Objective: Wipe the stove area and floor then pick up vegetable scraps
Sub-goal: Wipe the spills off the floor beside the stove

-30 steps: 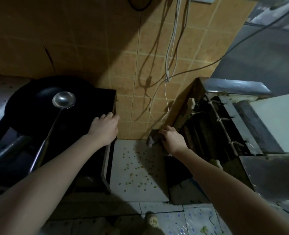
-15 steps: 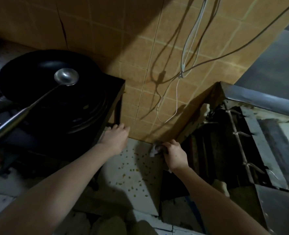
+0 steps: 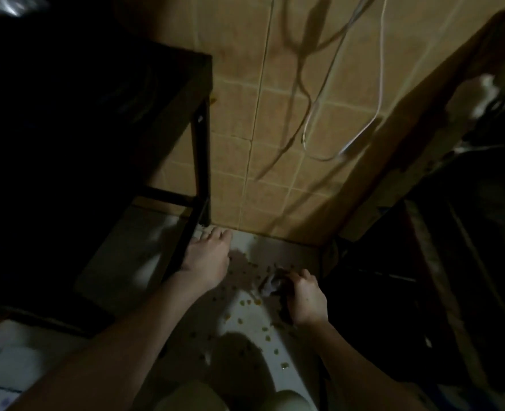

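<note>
Small yellow-green vegetable scraps (image 3: 251, 310) lie scattered over the pale floor tile (image 3: 245, 336) between the stove stand and the wall. My right hand (image 3: 304, 298) is low on the floor, closed on a crumpled grey cloth (image 3: 270, 284) that touches the tile among the scraps. My left hand (image 3: 208, 256) rests flat with fingers together against the lower leg of the black stove stand (image 3: 199, 161), close to the wall's base. The stove top itself is lost in darkness at the upper left.
A tan tiled wall (image 3: 275, 114) rises behind, with white cables (image 3: 373, 84) hanging down it. A dark metal rack or cabinet (image 3: 453, 262) closes off the right side. Pale shoe tips (image 3: 287, 401) show at the bottom edge.
The view has dropped low toward the floor. Both hands went down: the right one with the cloth now sits on the tile, and the left slid from the stand's top edge to its leg.
</note>
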The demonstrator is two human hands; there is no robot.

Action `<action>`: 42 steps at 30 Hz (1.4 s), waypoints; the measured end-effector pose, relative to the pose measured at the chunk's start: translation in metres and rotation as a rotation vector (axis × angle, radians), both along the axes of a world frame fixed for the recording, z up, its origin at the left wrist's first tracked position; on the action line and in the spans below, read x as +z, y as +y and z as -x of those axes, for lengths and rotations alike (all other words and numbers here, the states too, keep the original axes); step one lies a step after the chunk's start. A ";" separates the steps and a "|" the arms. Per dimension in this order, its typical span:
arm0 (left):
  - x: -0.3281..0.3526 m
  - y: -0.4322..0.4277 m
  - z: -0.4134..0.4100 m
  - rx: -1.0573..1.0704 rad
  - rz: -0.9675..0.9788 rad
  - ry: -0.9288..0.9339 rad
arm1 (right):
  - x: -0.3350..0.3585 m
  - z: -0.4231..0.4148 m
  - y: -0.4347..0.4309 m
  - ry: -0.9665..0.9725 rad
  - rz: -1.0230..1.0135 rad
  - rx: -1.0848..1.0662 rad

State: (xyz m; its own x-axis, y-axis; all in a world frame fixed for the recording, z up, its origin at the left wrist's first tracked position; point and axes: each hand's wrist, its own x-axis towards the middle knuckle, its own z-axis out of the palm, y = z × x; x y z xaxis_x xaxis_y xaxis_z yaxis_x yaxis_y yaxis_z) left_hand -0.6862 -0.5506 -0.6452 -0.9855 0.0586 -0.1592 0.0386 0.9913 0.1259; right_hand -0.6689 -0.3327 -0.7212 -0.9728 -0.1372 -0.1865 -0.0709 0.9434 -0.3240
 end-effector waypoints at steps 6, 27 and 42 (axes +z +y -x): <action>-0.117 0.007 0.029 -0.025 0.013 0.095 | -0.115 0.040 -0.006 -0.012 0.115 -0.048; -0.338 -0.037 0.126 0.019 -0.043 0.062 | -0.301 0.185 -0.032 0.134 0.272 -0.224; -0.395 -0.057 0.143 0.132 -0.040 0.078 | -0.350 0.275 -0.053 0.209 0.384 -0.452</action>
State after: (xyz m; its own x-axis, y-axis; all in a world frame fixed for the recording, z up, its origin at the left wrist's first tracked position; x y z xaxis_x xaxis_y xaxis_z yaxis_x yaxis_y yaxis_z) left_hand -0.8297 -0.6079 -1.0404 -0.9943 -0.0673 -0.0823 -0.0803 0.9827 0.1669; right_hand -0.9443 -0.3860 -1.0711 -0.9609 0.2767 -0.0054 0.2093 0.7139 -0.6682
